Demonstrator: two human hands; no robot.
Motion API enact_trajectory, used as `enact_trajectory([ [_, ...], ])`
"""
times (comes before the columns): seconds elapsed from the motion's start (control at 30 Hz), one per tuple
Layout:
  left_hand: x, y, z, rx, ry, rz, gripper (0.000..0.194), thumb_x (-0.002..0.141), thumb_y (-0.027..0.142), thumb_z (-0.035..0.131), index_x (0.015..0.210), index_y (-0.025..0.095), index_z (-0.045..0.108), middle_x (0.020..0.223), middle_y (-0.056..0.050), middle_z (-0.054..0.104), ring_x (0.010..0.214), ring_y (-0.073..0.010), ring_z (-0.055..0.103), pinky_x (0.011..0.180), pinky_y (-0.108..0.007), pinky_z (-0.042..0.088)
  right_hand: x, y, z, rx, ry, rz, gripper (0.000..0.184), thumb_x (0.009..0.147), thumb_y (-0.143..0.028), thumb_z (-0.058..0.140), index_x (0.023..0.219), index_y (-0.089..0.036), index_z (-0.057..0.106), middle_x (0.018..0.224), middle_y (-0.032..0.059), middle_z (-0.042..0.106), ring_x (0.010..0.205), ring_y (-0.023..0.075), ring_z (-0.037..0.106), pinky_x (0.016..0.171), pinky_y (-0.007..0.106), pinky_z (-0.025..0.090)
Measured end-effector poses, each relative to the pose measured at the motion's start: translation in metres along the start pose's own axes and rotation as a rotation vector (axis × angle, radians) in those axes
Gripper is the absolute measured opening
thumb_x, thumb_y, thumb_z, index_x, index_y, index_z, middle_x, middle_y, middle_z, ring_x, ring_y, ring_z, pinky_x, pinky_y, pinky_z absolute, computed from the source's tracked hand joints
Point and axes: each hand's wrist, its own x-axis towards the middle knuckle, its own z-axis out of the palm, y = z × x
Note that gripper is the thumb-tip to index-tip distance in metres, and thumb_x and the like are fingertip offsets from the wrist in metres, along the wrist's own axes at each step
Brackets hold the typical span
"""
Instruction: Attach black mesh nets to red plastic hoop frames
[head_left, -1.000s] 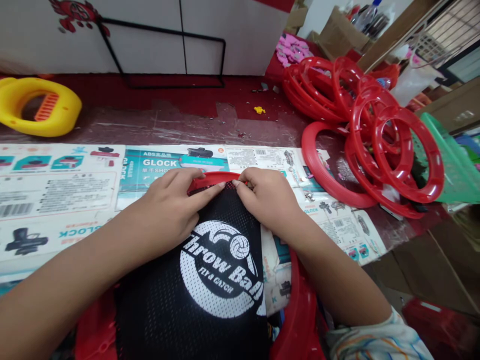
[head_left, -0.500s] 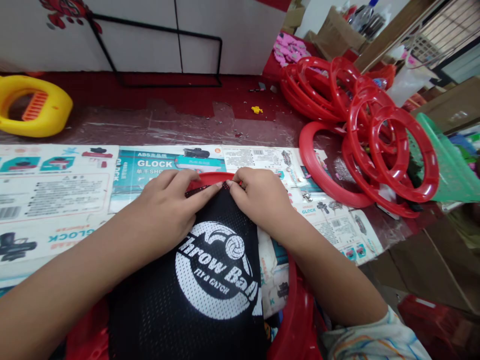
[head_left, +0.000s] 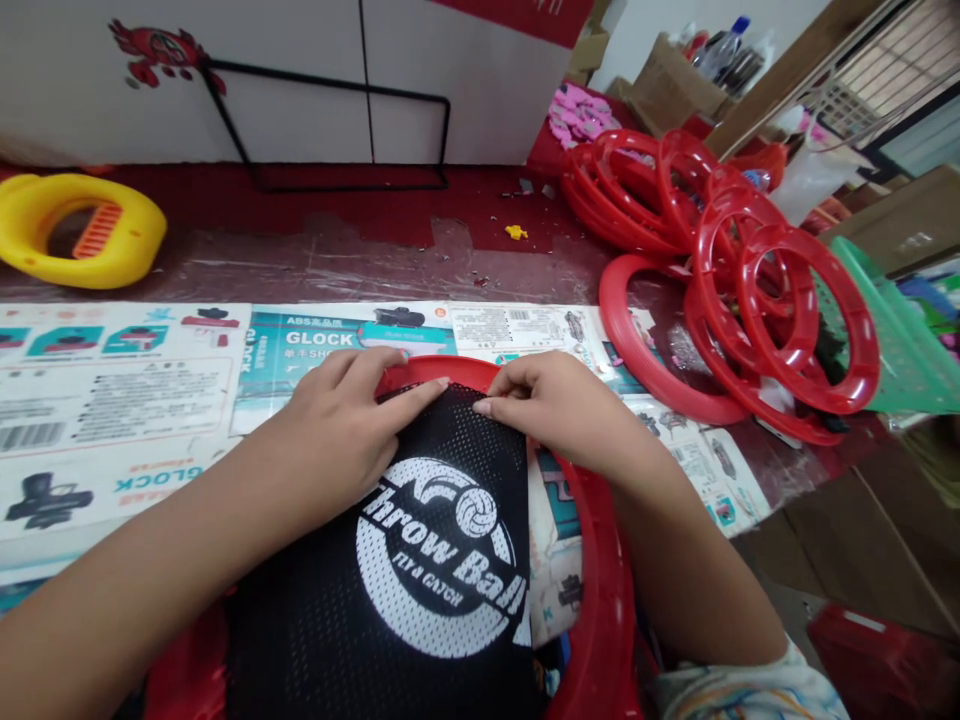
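A piece of black mesh fabric (head_left: 322,580) with a white "Throw Ball" print lies over a red plastic ring (head_left: 604,560). My left hand (head_left: 349,415) presses the fabric's far edge against the ring's rim, thumb along the edge and fingers curled over the rim. Just right of it, my right hand (head_left: 559,410) pinches the fabric's far right corner between thumb and fingers. A strip of red rim shows between the two hands. Part of the ring is hidden under the fabric.
Several red rings (head_left: 795,320) are heaped at the right, beside a green basket (head_left: 900,340). A yellow plastic ring-shaped part (head_left: 127,235) lies at the left. Behind stands a white box (head_left: 300,120) with a black wire stand (head_left: 345,187). Printed card sheets (head_left: 150,390) cover the table.
My right hand has shifted right along the fabric's edge, away from my left hand, baring more of the far red rim. My left hand keeps its place on the edge.
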Motion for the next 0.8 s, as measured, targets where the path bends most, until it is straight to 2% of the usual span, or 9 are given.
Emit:
enact_trajectory([
  [0.1,-0.001,0.0,0.002,-0.011,0.018,0.006,0.049,0.084,0.008,0.041,0.13,0.017,0.058,0.125,-0.018,0.042,0.111,-0.0339,0.046,0.093,-0.052,0.048,0.004,0.004,-0.002,0.036,-0.022,0.021,0.017,0.083,-0.022,0.058,0.07,-0.016,0.067,0.063,-0.0008,0.062,0.056,0.0101,0.054,0.057,0.024,0.037],
  [0.3,-0.003,-0.002,0.005,-0.028,0.026,0.003,0.051,0.086,0.008,0.039,0.132,0.02,0.056,0.123,-0.018,0.045,0.111,-0.0335,0.047,0.095,-0.052,0.046,0.009,0.006,0.0,-0.063,0.106,0.04,0.021,0.081,-0.02,0.057,0.061,-0.016,0.06,0.056,-0.0018,0.055,0.056,0.0103,0.048,0.058,0.025,0.033],
  [0.5,-0.004,-0.003,0.008,-0.019,0.04,0.003,0.051,0.086,0.008,0.039,0.133,0.023,0.053,0.121,-0.014,0.045,0.112,-0.0303,0.047,0.095,-0.048,0.047,0.011,0.008,0.003,-0.038,0.113,0.052,0.022,0.081,-0.021,0.057,0.059,-0.017,0.058,0.054,-0.0025,0.051,0.055,0.0104,0.046,0.058,0.025,0.033],
  [0.8,-0.002,-0.004,0.009,-0.032,0.036,0.034,0.053,0.085,0.006,0.037,0.133,0.019,0.054,0.114,-0.014,0.047,0.107,-0.032,0.047,0.09,-0.047,0.047,0.013,0.007,0.008,-0.016,0.158,0.048,0.023,0.082,-0.022,0.056,0.059,-0.017,0.056,0.056,-0.0013,0.053,0.057,0.0112,0.048,0.059,0.025,0.034],
])
